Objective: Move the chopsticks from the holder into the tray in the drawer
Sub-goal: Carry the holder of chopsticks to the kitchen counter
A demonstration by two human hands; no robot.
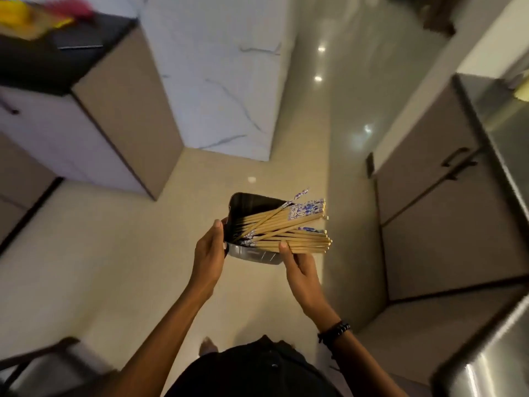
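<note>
The left hand (pixel 210 253) and right hand (pixel 300 270) grip the holder (pixel 249 207), its chopsticks (pixel 297 239) lying just past the right thumb, none yet in a tray.

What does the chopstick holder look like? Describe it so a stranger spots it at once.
Start at the pale floor in mid-frame. Above it the left hand grips the holder by its left rim, and the right hand holds the chopsticks at its lower edge. It is the dark open box with wooden, blue-patterned chopsticks fanning out to the right.
</note>
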